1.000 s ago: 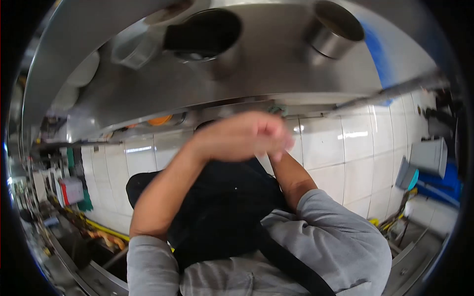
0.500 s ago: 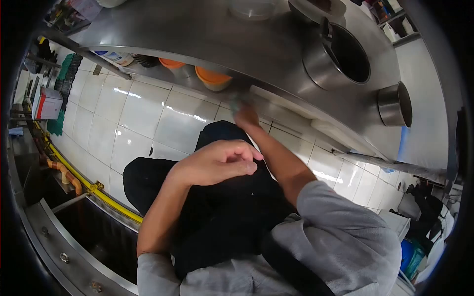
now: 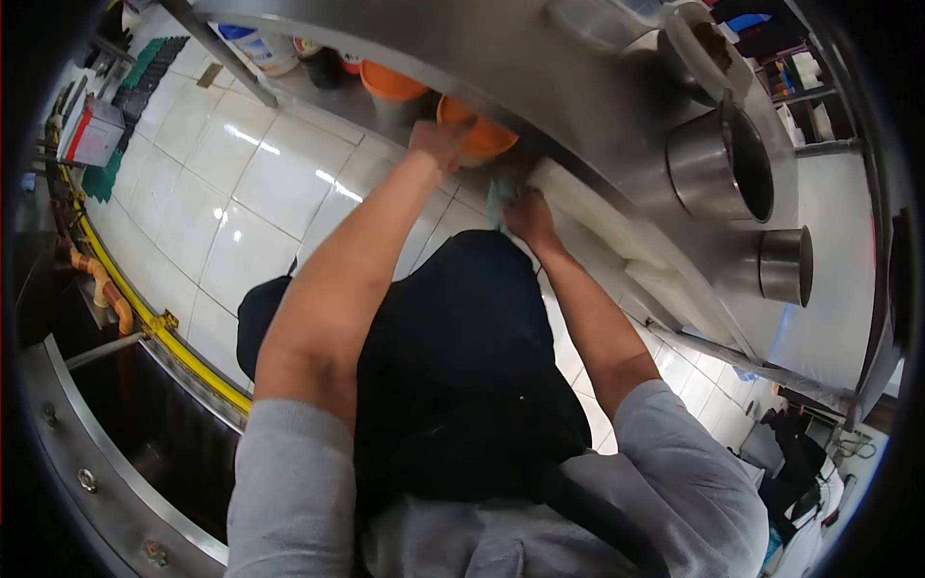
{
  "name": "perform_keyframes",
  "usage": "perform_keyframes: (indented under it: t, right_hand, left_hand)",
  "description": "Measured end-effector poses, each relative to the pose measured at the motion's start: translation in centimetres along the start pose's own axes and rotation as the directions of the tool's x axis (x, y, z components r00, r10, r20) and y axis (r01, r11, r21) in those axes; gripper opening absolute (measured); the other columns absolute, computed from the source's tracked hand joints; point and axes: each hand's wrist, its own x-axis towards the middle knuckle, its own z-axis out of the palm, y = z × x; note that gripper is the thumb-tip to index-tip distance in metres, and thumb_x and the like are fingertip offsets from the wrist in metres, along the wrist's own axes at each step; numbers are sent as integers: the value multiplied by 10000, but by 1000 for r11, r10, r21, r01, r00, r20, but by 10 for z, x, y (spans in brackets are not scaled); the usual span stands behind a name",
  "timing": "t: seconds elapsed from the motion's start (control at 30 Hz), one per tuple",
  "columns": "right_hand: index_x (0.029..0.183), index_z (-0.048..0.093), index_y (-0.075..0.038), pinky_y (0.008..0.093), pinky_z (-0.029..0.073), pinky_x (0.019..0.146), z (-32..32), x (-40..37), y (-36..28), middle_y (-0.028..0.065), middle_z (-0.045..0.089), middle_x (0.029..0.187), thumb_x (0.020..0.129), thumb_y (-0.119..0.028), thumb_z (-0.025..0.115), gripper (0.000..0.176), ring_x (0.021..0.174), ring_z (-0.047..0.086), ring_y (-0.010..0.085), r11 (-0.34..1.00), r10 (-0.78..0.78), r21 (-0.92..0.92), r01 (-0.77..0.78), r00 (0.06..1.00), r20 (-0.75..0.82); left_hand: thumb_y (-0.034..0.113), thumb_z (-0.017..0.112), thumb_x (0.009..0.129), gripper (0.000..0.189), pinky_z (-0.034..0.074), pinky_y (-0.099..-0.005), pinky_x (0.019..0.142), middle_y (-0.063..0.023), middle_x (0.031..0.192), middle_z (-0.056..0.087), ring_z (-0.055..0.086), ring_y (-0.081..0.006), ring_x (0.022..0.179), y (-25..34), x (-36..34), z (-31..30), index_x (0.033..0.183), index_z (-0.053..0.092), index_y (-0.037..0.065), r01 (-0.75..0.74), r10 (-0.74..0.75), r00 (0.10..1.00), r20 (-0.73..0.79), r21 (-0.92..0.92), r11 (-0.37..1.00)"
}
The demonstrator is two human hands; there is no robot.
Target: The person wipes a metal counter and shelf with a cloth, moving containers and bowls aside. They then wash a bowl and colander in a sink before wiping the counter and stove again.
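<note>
Since half a second before, the left hand point(image 3: 441, 143) had left its place in front of the dark apron point(image 3: 462, 366) and stretched up to the orange bowl point(image 3: 479, 137) on the shelf under the steel counter point(image 3: 578, 87), while the right hand point(image 3: 527, 208) had slid a little along the counter's lower edge. The left fingers lay close together against the near side of the bowl; whether they gripped it or only touched it could not be told. The right fingers were curled tight on a teal cloth point(image 3: 497, 200), bunched and pressed to the underside of the counter edge. Only a narrow strip of the cloth showed beside the knuckles, its long axis running up and down in the view, one end toward the bowl, the other toward the apron. It sat just below and beside the bowl, between the two hands. A second orange bowl point(image 3: 390, 83) stood further along the same shelf, near a white bottle point(image 3: 262, 48). On the counter top stood two steel pots point(image 3: 718, 164) point(image 3: 785, 265), well apart from the hands. The left forearm crossed the white tiled floor point(image 3: 260, 183); a yellow pipe point(image 3: 164, 332) ran along its far edge.
</note>
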Motion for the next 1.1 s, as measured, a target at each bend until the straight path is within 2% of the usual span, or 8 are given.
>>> perform_keyframes:
  t: [0.1, 0.3, 0.53, 0.8, 0.9, 1.0, 1.07, 1.1]
  right_hand:
    - [1253, 603, 22, 483, 520, 998, -28, 2, -41, 316, 615, 1275, 942, -299, 550, 450, 1183, 617, 455, 968, 248, 33, -248, 969, 12]
    - [1275, 654, -14, 437, 492, 1044, -24, 35, -69, 249, 610, 1365, 916, -296, 596, 460, 1222, 619, 396, 978, -87, -150, 146, 935, 343]
    - [1325, 614, 10, 457, 430, 1103, -47, 6, -75, 306, 594, 1341, 907, -235, 589, 485, 1306, 545, 405, 995, -57, -79, 53, 997, -42]
    - [1235, 620, 37, 497, 424, 1082, 25, 75, -73, 305, 636, 1196, 842, -167, 596, 443, 1211, 577, 433, 917, 96, -360, -172, 971, -220]
    - [1229, 637, 8, 491, 423, 1085, 17, 53, -111, 282, 625, 1249, 835, -169, 611, 433, 1245, 559, 424, 994, -35, 109, 8, 969, 244]
    - [1286, 597, 10, 507, 486, 1008, -7, 62, -95, 252, 671, 1136, 858, -162, 587, 461, 1122, 628, 437, 995, -7, -95, -10, 984, -175]
    - [1255, 617, -1, 517, 489, 1007, -46, 100, -105, 216, 676, 1091, 883, -182, 608, 413, 1097, 642, 404, 844, 474, -248, -475, 878, -67]
    - [1261, 613, -4, 517, 482, 1020, -43, 122, -80, 212, 675, 1110, 888, -184, 613, 414, 1111, 648, 383, 843, 274, -349, -409, 885, -377]
  left_hand:
    - [193, 706, 891, 193, 545, -310, 619, -50, 897, 574, 680, -221, 749, -5, 30, -26, 983, 626, 43, 34, -27, 991, 132, -52, 998]
    - [59, 596, 883, 109, 587, -261, 610, -10, 754, 496, 602, -170, 541, 22, -15, -70, 800, 526, 46, 39, -34, 994, 106, -49, 998]
    - [91, 542, 847, 85, 609, -382, 716, -43, 819, 519, 389, -111, 499, -34, -36, -195, 889, 570, 23, -152, 167, 957, 237, -80, 985]
    - [78, 537, 794, 486, 298, -141, 422, 33, 844, 538, 383, 5, 540, -103, -172, -269, 1273, 587, 15, -214, 165, 907, -387, -86, 973]
    - [83, 546, 794, 462, 286, -130, 413, 53, 831, 544, 371, 3, 518, -162, -203, -309, 1251, 596, 32, -211, 90, 872, -482, -205, 956]
    - [81, 556, 801, 385, 286, -132, 405, 54, 817, 554, 367, -2, 499, -213, -235, -349, 1181, 603, 49, -159, -19, 847, -531, -287, 945]
    - [65, 558, 810, 360, 288, -140, 398, 49, 796, 552, 359, -13, 470, -223, -250, -342, 1168, 586, 56, -222, -88, 724, -684, -352, 909]
    - [57, 564, 812, 346, 291, -147, 395, 45, 783, 547, 357, -20, 459, -229, -259, -344, 1158, 573, 60, -208, -123, 730, -673, -389, 898]
